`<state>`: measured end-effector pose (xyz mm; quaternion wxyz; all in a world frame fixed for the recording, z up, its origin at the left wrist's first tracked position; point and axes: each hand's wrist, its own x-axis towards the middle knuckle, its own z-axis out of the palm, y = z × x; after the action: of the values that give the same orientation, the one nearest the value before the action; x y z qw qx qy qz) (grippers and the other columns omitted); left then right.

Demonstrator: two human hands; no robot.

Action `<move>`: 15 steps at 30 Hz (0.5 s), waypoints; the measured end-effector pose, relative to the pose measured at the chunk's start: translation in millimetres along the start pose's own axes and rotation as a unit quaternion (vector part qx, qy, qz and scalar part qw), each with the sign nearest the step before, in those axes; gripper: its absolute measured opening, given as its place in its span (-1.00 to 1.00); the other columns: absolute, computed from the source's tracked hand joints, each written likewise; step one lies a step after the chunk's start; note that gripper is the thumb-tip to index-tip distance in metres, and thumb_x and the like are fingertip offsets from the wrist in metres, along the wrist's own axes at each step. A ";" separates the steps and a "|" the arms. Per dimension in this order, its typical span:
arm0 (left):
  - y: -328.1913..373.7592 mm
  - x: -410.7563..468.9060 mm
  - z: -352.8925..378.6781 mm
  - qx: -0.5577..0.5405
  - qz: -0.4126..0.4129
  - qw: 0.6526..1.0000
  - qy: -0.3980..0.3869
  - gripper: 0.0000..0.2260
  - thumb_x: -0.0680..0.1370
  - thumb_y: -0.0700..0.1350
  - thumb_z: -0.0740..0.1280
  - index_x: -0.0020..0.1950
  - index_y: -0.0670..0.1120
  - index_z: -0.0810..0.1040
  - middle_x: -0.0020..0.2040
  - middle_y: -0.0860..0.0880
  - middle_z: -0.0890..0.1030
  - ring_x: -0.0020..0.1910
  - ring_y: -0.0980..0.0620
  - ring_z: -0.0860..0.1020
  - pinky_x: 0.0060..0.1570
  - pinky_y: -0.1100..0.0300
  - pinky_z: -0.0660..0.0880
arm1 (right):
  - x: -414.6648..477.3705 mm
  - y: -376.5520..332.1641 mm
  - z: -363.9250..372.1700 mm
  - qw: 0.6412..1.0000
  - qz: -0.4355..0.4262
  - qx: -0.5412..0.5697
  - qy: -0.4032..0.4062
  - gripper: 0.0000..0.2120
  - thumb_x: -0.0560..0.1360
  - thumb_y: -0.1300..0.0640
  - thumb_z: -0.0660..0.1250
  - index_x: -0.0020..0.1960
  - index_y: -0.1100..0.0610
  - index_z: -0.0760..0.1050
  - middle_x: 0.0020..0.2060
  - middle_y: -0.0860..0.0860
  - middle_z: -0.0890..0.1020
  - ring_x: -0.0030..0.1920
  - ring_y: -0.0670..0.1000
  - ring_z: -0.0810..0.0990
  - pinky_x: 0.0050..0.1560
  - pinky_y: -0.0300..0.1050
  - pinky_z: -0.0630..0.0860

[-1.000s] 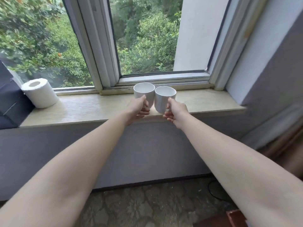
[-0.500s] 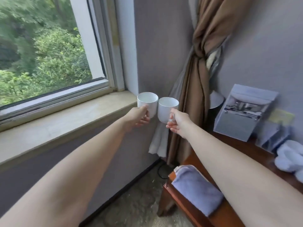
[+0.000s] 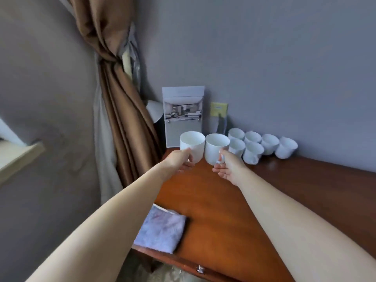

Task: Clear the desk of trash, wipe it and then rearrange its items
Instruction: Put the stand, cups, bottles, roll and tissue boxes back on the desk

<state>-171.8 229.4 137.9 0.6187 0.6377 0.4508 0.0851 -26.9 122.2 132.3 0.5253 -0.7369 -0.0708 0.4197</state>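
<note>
Half hidden behind the brochure [image 3: 183, 117] and the brown curtain [image 3: 122, 108]: a pale rounded shape, too covered to name. Handles of both held mugs buried under fingers.

Left hand [image 3: 179, 163], just below the brochure, curled round the handle of a white mug [image 3: 193, 144]. Right hand [image 3: 227, 169], a little to the right, pinching the handle of a second white mug [image 3: 215, 147], lower fingers loose. Both mugs upright, side by side, touching or nearly so, raised over the desk [image 3: 223, 210] and overlapping the brochure's bottom edge.

Right of the brochure, against the wall: a yellow card [image 3: 218, 110], then six white cups [image 3: 262, 145] bunched together, blurred.

In front of the brochure, a wide stretch of wood reaching to the folded cloth [image 3: 160, 231] at the desk's near-left edge. Far right of the desk cut off by the frame.
</note>
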 end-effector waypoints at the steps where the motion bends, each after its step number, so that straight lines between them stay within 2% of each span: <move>1: 3.8 8.4 19.3 0.006 0.004 1.000 -0.017 -0.70 0.62 0.03 0.14 -0.20 -0.08 0.50 -0.02 -0.13 0.67 -0.06 -0.04 0.61 0.11 0.10 0.46 | 5.6 2.9 -19.0 1.000 0.005 0.011 0.012 -0.70 0.62 -0.06 0.15 0.00 0.17 0.46 -0.22 0.12 0.63 -0.20 0.07 0.65 -0.22 -0.14 0.50; 4: 13.3 30.6 73.7 0.013 0.008 0.997 -0.070 -0.70 0.63 0.02 0.13 -0.21 -0.09 0.48 -0.04 -0.15 0.65 -0.12 -0.03 0.58 -0.08 0.16 0.41 | 18.1 10.3 -72.6 0.998 0.015 0.041 0.050 -0.69 0.62 -0.08 0.15 -0.04 0.16 0.45 -0.24 0.12 0.61 -0.23 0.06 0.63 -0.21 -0.13 0.48; 6: 17.4 44.0 106.6 0.019 0.009 0.995 -0.101 -0.69 0.64 0.03 0.13 -0.21 -0.08 0.47 -0.03 -0.15 0.65 -0.12 -0.01 0.58 -0.16 0.19 0.38 | 25.2 16.3 -104.9 0.995 0.021 0.059 0.072 -0.73 0.62 -0.03 0.15 -0.04 0.17 0.45 -0.22 0.13 0.60 -0.23 0.07 0.63 -0.19 -0.12 0.47; 11: 14.5 68.1 178.5 0.037 -0.004 0.984 -0.172 -0.70 0.64 0.08 0.13 -0.19 -0.01 0.50 0.08 -0.13 0.65 0.06 -0.05 0.61 -0.15 0.15 0.40 | 43.7 40.2 -169.7 0.988 0.052 0.066 0.130 -0.76 0.59 0.03 0.15 -0.11 0.17 0.45 -0.12 0.17 0.64 -0.20 0.08 0.66 -0.17 -0.12 0.49; 15: 14.5 88.9 221.9 0.053 -0.017 0.977 -0.204 -0.74 0.61 0.10 0.15 -0.10 -0.01 0.52 0.12 -0.09 0.64 0.08 -0.03 0.64 -0.03 0.11 0.41 | 64.0 47.2 -203.0 0.982 0.078 0.070 0.156 -0.78 0.59 0.07 0.13 -0.12 0.17 0.44 -0.06 0.20 0.65 -0.17 0.09 0.66 -0.11 -0.10 0.50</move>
<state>34.3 134.2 61.7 0.6645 0.6656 0.3299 -0.0809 138.6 -8.7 77.6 0.5455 -0.7579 0.0993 0.3437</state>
